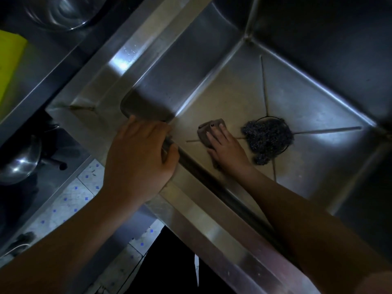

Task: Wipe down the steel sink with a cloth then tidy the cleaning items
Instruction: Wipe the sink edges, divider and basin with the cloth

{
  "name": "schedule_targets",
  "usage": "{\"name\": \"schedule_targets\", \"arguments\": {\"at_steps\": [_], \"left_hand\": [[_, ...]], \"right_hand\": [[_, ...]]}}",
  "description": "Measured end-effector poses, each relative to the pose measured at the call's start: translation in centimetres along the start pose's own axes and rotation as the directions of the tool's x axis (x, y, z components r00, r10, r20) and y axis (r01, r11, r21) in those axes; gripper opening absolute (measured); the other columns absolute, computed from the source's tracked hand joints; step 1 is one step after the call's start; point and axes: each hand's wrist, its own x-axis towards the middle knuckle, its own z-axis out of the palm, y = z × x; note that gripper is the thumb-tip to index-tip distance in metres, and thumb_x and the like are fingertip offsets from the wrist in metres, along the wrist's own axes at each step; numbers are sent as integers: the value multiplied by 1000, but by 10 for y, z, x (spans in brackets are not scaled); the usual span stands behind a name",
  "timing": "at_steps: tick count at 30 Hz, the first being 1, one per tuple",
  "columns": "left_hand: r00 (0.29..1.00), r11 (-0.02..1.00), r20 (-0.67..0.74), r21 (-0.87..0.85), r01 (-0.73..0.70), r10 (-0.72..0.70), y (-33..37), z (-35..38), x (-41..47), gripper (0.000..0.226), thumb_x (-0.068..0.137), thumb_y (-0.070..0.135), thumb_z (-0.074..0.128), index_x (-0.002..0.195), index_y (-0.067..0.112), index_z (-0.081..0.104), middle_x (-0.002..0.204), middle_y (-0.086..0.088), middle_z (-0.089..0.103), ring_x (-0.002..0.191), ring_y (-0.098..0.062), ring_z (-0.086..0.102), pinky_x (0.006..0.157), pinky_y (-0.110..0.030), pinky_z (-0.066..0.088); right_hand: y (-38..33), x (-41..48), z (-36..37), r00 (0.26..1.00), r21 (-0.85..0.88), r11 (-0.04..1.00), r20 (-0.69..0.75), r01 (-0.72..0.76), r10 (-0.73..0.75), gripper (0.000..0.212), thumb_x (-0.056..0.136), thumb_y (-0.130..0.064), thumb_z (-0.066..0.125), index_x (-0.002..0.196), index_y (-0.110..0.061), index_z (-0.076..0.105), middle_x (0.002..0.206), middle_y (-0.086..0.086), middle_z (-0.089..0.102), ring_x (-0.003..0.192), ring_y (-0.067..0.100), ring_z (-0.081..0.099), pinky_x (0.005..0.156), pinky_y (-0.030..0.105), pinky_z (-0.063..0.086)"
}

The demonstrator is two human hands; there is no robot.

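Note:
A deep steel sink (301, 96) fills the middle and right of the view. On its floor my right hand (226, 145) presses a small brownish cloth (209, 129) flat with straight fingers, just left of the drain. A dark wad of steel wool (268, 139) lies over the drain, close beside that hand. My left hand (140, 155) rests on the sink's near rim (203, 217), its fingers curled over the inner edge at the corner.
A second steel basin at the upper left holds a round steel bowl (65, 12) and a yellow-green item (10, 58). Below the counter, at the left, hangs a metal pan (20, 160) above a tiled floor (70, 198).

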Motion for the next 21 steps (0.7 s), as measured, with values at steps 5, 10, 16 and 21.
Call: {"name": "schedule_targets", "arguments": {"at_steps": [5,10,16,21], "left_hand": [[1000,1000,1,-20,-7,7,0,0,-1,23,84,29,45,94,14,60,84,0,61,87,-18,55,97,-36,38],[1000,1000,28,-25,13,-12,0,0,0,22,85,30,43,92,16,59,81,2,61,85,-17,57,102,-36,34],[998,1000,68,-17,9,-8,2,-5,-1,30,83,36,48,104,19,60,93,3,65,96,-18,59,105,-42,36],[995,991,98,-126,35,-23,3,-12,1,37,78,36,56,112,23,60,105,4,64,109,-17,55,109,-40,30]], "right_hand": [[-4,-28,2,987,1,996,140,-84,83,67,69,-10,75,131,-5,50,138,17,48,129,39,41,91,44,50],[0,-54,-9,995,-3,999,83,-47,47,39,76,-2,54,115,-1,62,126,19,58,115,42,54,82,46,54],[2,-75,-41,942,91,976,294,-197,163,48,91,-10,46,138,-13,42,152,5,27,135,27,27,108,30,26],[2,-84,-79,886,254,874,329,-415,326,46,89,-19,56,134,-19,46,143,3,43,127,20,44,98,22,33]]}}
